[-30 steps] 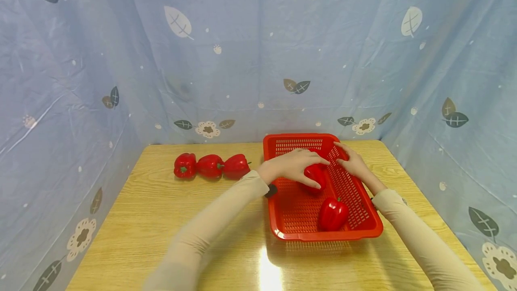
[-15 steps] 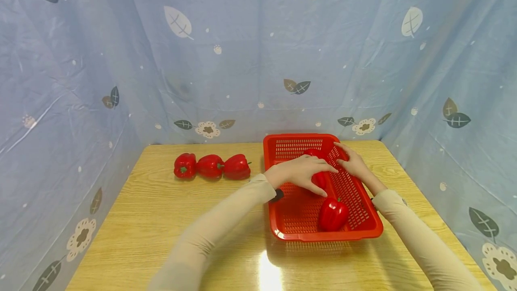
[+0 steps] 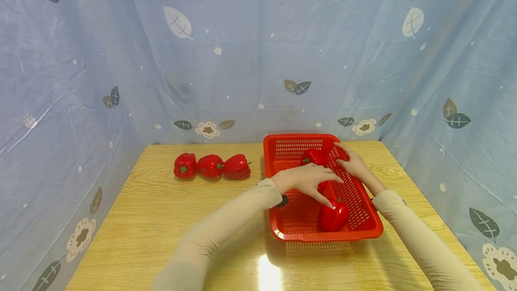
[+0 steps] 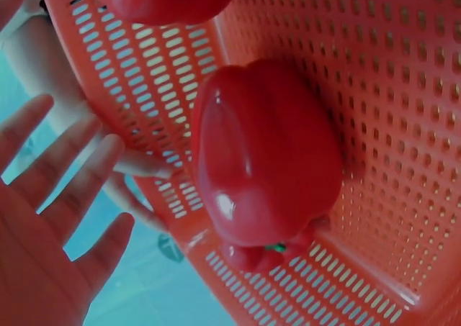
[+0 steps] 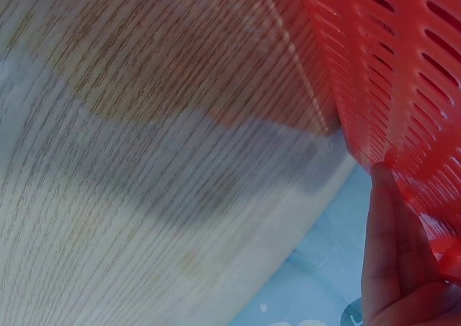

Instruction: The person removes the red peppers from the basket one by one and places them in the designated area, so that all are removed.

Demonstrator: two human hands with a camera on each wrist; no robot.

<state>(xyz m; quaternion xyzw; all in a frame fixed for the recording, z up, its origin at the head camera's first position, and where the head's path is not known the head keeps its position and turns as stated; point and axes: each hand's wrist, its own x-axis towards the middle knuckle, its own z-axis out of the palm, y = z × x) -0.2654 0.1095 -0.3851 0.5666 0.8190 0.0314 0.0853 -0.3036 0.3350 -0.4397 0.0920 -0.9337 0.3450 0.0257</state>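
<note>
My left hand [image 3: 305, 180] hovers over a red plastic basket [image 3: 276, 228], its fingers spread and holding nothing. In the head view its thumb overlaps the front red bell pepper [image 3: 334, 217] in the basket. Another bell pepper [image 3: 322, 187] is mostly hidden under that hand, and a third bell pepper [image 3: 314, 157] lies toward the back. The left wrist view shows a bell pepper [image 4: 263, 153] on the perforated floor, apart from the spread fingers [image 4: 94, 171]. My right hand [image 3: 354, 165] grips the basket's right rim, thumb inside and fingers [image 5: 385, 232] along the outer wall.
Three red bell peppers [image 3: 210, 166] lie in a row on the wooden table [image 3: 161, 223], left of the basket. A pale blue patterned curtain [image 3: 242, 66] encloses the table at the back and both sides.
My left hand has drifted right and toward the front of the basket, uncovering the back bell pepper and coming over the front one. The right hand stays at the rim.
</note>
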